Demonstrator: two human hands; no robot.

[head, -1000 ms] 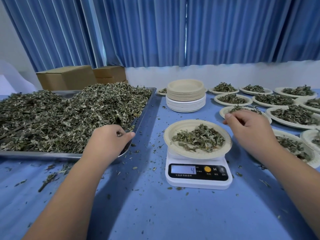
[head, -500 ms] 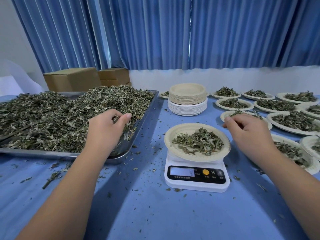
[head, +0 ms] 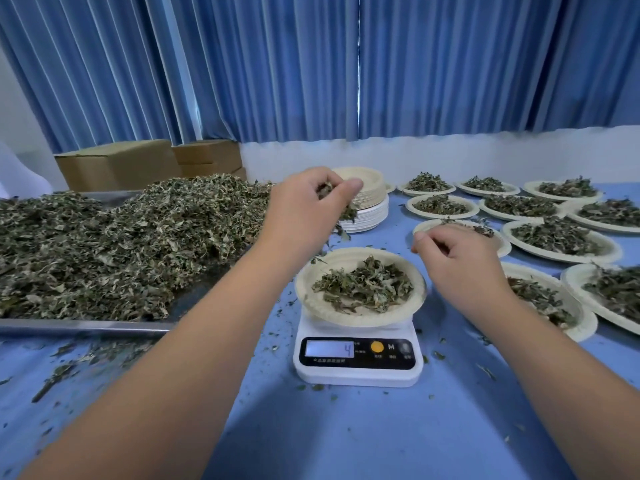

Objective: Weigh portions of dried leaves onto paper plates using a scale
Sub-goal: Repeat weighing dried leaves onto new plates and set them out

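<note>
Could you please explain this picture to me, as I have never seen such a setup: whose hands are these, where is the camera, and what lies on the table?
No machine here: a person wears a camera on the head, so this single view looks forward and down at their two bare arms. On the blue table stands a small white scale bearing a paper plate of dried leaves; its display reads 4. To the left a metal tray holds a big leaf heap. Behind are a stack of empty plates and, to the right, many filled plates. The left hand is raised between tray and scale and pinches a tuft of leaves; the right hand hovers beside the plate, fingers loosely curled, apparently holding nothing.
</note>
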